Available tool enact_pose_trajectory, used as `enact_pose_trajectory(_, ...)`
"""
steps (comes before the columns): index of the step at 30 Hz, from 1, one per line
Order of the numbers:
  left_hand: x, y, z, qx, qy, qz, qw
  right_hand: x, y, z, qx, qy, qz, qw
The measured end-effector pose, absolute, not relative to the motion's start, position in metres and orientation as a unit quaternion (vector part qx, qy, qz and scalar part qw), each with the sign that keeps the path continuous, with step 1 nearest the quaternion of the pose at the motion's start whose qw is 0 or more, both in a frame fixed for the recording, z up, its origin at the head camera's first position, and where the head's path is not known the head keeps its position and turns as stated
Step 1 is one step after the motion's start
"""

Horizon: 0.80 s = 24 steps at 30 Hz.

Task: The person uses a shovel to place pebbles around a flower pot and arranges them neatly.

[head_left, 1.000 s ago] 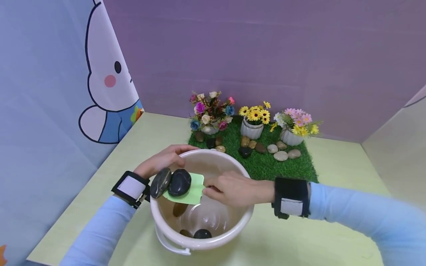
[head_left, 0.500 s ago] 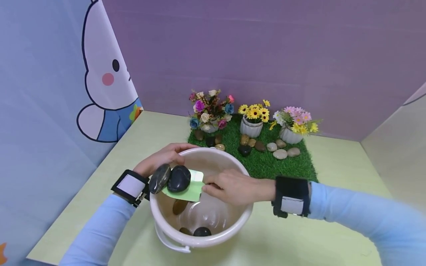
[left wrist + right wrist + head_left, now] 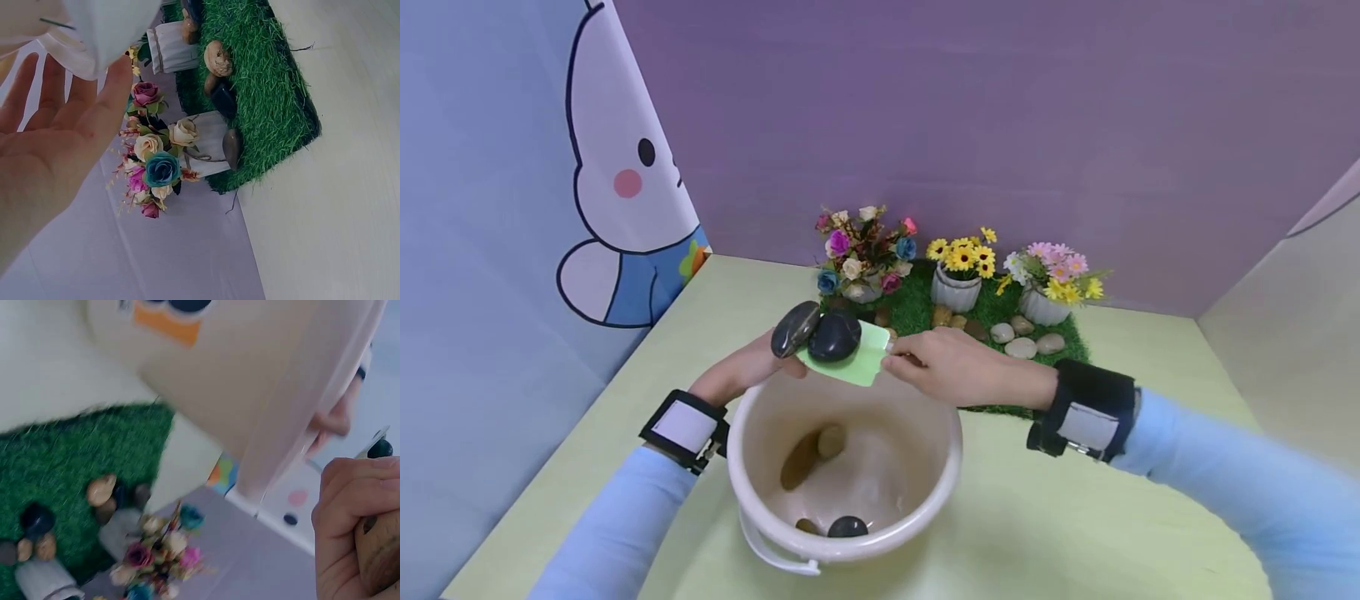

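Observation:
My right hand (image 3: 958,362) grips the wooden handle (image 3: 382,553) of a small garden shovel with a light green blade (image 3: 868,354). Two dark, smooth stones lie on that blade: a streaked grey one (image 3: 796,329) and a black one (image 3: 835,336). The shovel is above the far left rim of a cream bucket (image 3: 957,467). At that rim, my left hand (image 3: 748,367) holds the bucket, its thumb on the inner side and part of it hidden behind the stones. Inside the bucket lie several stones, among them a black one (image 3: 847,527) and a brown one (image 3: 800,460).
Behind the bucket lies a green turf mat (image 3: 259,94) bearing three flower pots: mixed roses (image 3: 865,250), yellow flowers (image 3: 962,257) and pink-white flowers (image 3: 1052,271). Pale pebbles (image 3: 1021,347) sit by the right pot. A purple backdrop (image 3: 1000,108) rises behind the table (image 3: 1075,517).
My right hand has raised the shovel with both stones from inside the bucket's mouth to above its far rim. My left hand stays at the rim. The head view has shifted slightly.

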<state>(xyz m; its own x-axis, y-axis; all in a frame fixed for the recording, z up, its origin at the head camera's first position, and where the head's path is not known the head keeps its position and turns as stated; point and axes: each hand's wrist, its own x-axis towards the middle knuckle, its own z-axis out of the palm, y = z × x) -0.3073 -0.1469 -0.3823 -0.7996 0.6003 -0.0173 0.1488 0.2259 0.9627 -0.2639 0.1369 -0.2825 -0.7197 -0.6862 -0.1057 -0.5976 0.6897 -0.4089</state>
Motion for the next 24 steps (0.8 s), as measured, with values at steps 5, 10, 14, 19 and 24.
enact_pose_trajectory(5, -0.307, -0.144, -0.378, 0.206, 0.751, 0.572, 0.257, -0.282, 0.151, -0.283, -0.307, 0.93, -0.167, 0.112)
enact_pose_trajectory(10, -0.306, -0.141, -0.379, 0.211, 0.731, 0.591, 0.268, -0.3, 0.171, -0.29, -0.261, 0.94, -0.179, 0.124)
enact_pose_trajectory(14, -0.305, -0.141, -0.379, 0.208, 0.727, 0.594, 0.274, -0.308, 0.183, -0.296, -0.238, 0.945, -0.183, 0.127)
enact_pose_trajectory(19, -0.304, -0.143, -0.378, 0.206, 0.732, 0.59, 0.271, -0.319, 0.193, -0.303, -0.222, 0.951, -0.179, 0.121)
enact_pose_trajectory(24, -0.304, -0.141, -0.379, 0.211, 0.733, 0.589, 0.267, -0.33, 0.202, -0.315, -0.196, 0.956, -0.183, 0.119)
